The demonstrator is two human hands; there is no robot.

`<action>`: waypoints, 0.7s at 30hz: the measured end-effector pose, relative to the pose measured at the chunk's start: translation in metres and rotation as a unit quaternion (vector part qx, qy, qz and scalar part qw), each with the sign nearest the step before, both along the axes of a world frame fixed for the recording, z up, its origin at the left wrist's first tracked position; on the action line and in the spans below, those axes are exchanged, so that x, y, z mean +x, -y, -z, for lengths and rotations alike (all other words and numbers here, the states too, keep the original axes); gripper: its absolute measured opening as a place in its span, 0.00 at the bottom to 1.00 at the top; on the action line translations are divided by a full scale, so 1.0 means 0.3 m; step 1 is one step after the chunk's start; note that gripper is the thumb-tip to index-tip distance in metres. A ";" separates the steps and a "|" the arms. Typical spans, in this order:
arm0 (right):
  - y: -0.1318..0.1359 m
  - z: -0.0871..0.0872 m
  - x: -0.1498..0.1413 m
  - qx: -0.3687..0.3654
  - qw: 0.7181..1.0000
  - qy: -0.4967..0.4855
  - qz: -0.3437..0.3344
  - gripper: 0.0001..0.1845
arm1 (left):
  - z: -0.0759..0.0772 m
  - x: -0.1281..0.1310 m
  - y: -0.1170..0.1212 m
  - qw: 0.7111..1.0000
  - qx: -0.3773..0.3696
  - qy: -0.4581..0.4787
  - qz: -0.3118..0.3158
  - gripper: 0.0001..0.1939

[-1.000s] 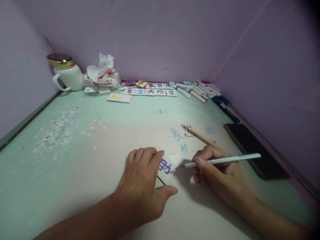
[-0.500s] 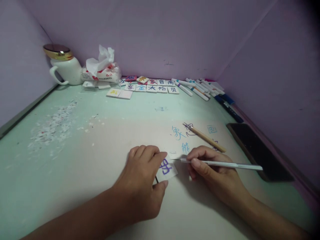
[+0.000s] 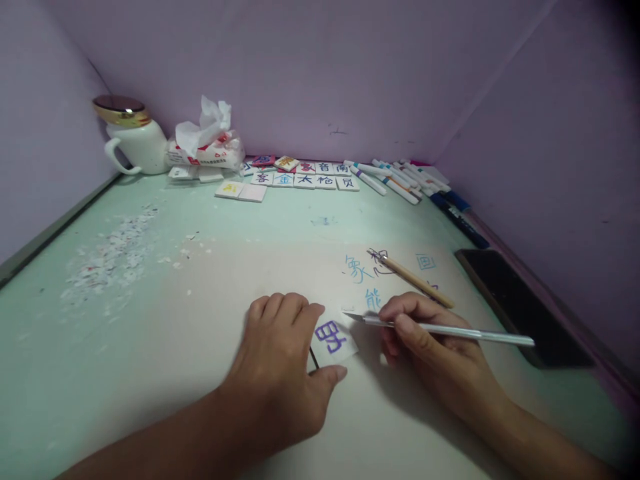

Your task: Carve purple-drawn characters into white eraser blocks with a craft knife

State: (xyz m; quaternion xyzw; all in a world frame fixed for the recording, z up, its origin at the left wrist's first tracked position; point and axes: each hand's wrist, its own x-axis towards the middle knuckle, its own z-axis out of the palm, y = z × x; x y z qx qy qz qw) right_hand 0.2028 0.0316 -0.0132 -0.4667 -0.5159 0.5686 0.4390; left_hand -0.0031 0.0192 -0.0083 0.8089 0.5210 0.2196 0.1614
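Observation:
My left hand [image 3: 280, 360] rests on the table, fingers curled, pinching a small white tile [image 3: 334, 343] with a purple character between index finger and thumb. My right hand [image 3: 435, 350] is closed on a thin silver craft knife [image 3: 450, 329]. The knife lies nearly level and its tip points left, just above the tile's upper right corner. A wooden-handled brush [image 3: 413, 279] lies on the table just beyond my right hand, beside blue characters written on the surface [image 3: 357, 268].
A white mug with a gold lid [image 3: 133, 137] and a tissue pack [image 3: 205, 150] stand at the back left. Rows of character tiles [image 3: 300, 177] and several markers [image 3: 400, 180] line the back wall. A dark phone [image 3: 520, 303] lies at right. White shavings [image 3: 110, 257] cover the left.
The tile has turned slightly under my left fingers, and my thumb has spread and come back in. The knife's tip has shifted from the tile's right edge to above its upper right corner.

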 end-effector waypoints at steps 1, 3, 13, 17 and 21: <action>0.000 -0.003 -0.001 -0.008 1.000 0.016 0.009 0.09 | -0.001 0.000 0.000 1.000 0.000 -0.003 -0.001 0.19; 0.001 -0.011 -0.007 -0.017 0.998 0.052 0.019 0.10 | -0.003 0.001 0.000 1.000 0.002 -0.005 -0.002 0.18; 0.014 0.006 -0.060 0.108 0.992 0.066 -0.025 0.09 | -0.006 0.004 0.004 1.000 -0.010 -0.005 0.000 0.17; 0.020 0.006 -0.058 0.148 0.981 0.116 -0.052 0.08 | -0.009 0.008 0.012 1.000 -0.022 -0.018 0.002 0.22; 0.018 -0.008 -0.059 0.192 0.969 0.135 -0.073 0.07 | -0.008 0.009 0.013 1.000 -0.018 -0.022 0.008 0.22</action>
